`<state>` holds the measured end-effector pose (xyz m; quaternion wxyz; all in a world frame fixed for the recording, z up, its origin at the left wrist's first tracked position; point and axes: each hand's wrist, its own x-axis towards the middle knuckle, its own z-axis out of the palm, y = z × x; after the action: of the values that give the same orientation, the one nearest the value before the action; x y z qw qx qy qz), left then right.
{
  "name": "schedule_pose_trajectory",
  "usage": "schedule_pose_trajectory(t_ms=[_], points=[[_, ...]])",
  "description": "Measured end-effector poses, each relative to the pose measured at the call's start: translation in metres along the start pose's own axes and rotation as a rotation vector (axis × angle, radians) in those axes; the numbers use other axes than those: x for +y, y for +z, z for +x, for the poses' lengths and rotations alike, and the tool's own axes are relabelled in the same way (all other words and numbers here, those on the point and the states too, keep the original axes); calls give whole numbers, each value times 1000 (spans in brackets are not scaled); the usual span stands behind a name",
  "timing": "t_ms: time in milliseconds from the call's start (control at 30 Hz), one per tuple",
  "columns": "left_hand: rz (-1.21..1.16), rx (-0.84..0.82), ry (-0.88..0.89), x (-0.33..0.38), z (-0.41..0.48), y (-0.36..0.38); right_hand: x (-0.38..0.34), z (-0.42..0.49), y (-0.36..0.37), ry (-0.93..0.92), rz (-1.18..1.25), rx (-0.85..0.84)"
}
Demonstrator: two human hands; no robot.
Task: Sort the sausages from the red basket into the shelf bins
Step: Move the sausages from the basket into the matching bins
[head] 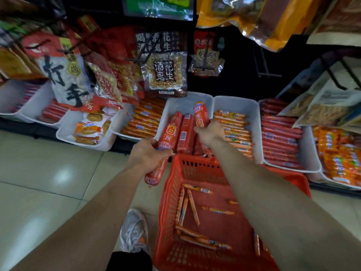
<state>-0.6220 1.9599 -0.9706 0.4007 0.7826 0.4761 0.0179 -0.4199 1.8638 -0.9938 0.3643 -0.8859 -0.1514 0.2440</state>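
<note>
Shop aisle, tiled floor: L hand fingers clamped on thick sausage, R hand fingers clamped on second sausage over white bin; red basket on floor.

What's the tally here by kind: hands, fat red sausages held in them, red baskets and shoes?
Hands: 2, left hand and right hand
Fat red sausages held: 2
Red basket: 1
Shoe: 1
Total: 6
</note>
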Motion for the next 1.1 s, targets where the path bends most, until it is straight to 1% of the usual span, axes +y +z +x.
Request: schedule_pose_trajectory(t_ms=[100,167,300,433,500,600,667,733,867,933,1000,1100], points=[[-59,6,-19,-5,10,4,-1,18,22,116,61,38],[-86,-6,-26,-5,16,7,5,18,28,141,22,55],[-94,-30,-15,4,28,14,23,-1,28,-12,-130,16],[-54,-28,-7,24,50,26,51,-17,10,-109,-171,-62],[-8,-30,-18,34,65,35,67,-21,0,-142,-202,-74],[93,50,-34,49,85,51,85,-24,-12,-193,-279,-82],[134,121,-36,57,92,57,92,-24,-18,-220,-300,-85],[177,158,-28,58,92,58,95,-24,-25,-228,-316,-68],[145,242,60,40,67,55,99,-35,-36,-219,-298,-62],[132,218,110,32,44,56,103,-45,-44,-201,-282,-80],[134,172,123,30,18,61,108,-58,-53,-185,-283,-97],[123,129,153,37,-24,74,117,-82,-71,-171,-279,-76]])
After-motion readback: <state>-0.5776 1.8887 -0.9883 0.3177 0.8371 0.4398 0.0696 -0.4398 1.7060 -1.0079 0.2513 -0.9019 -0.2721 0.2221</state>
